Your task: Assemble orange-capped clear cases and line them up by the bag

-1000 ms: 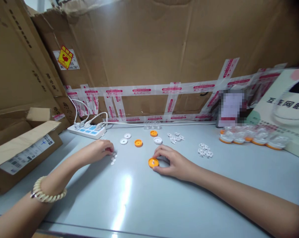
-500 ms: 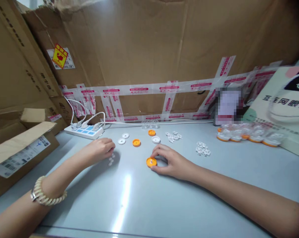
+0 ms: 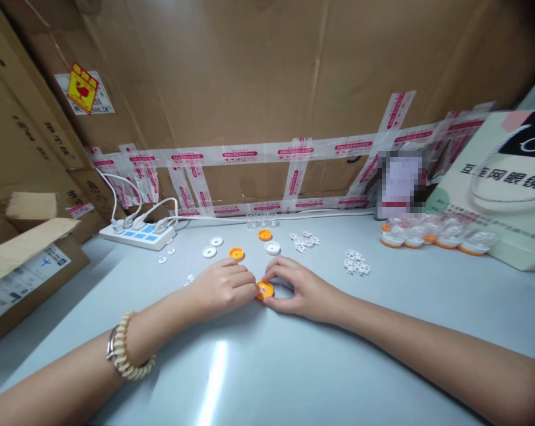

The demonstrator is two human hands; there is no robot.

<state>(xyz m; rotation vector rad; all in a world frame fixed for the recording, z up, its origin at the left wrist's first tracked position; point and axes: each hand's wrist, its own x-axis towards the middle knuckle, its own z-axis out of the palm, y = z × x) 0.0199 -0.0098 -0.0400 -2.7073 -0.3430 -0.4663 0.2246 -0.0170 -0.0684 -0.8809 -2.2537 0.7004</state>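
Observation:
An orange round base (image 3: 266, 291) with a raised rim rests on the table, a small pale part at its centre. My right hand (image 3: 300, 290) grips its rim between thumb and fingers from the right. From the left, my left hand (image 3: 227, 287) reaches the base with its fingers pinched at the edge. Whatever those fingertips hold is hidden. Behind the hands lie another orange base (image 3: 237, 254), a farther orange base (image 3: 264, 235), and white round bases (image 3: 272, 248). Small white pieces (image 3: 190, 278) lie left of my left hand, partly hidden by it.
Flat white cut-out parts (image 3: 303, 242) lie in two groups behind my right hand. Clear cups (image 3: 262, 220) stand at the back. Orange-based clear assemblies (image 3: 427, 235) line the right, beside a paper bag (image 3: 493, 189). A power strip (image 3: 138, 234) and an open carton (image 3: 28, 278) are leftward.
My left hand has moved right from beside the small white pieces to the orange base. My right hand still grips that base. The whole view has shifted slightly.

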